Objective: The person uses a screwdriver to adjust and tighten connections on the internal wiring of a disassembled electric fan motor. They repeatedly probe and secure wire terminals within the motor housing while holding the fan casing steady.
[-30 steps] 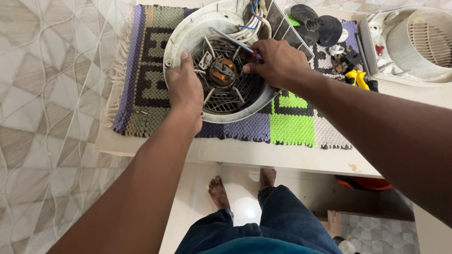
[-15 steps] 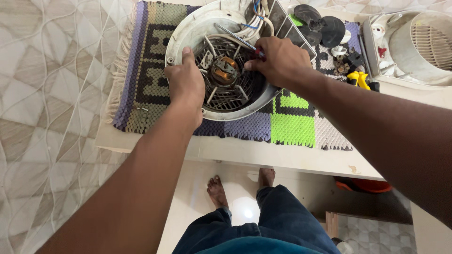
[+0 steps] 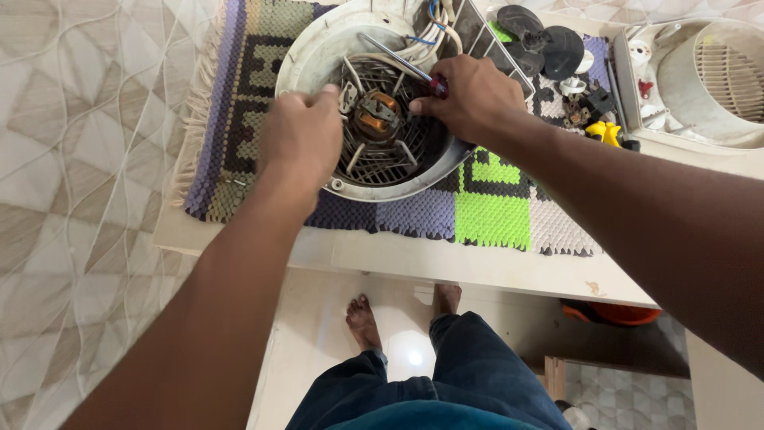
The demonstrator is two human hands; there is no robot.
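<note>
Shifted slightly, left hand (image 3: 301,137) grips the round white plastic fan housing (image 3: 318,56); right hand (image 3: 469,99) clamps a red-handled screwdriver (image 3: 398,60) above the copper motor (image 3: 374,119).

The round fan housing (image 3: 318,56) looks like smooth, slightly glossy white plastic, and its grille (image 3: 390,155) is bare grey metal wire. The motor (image 3: 374,115) shows coppery metal. The mat (image 3: 477,207) underneath is knobbly woven cloth, matt. The screwdriver (image 3: 398,60) has a shiny metal shaft.
</note>
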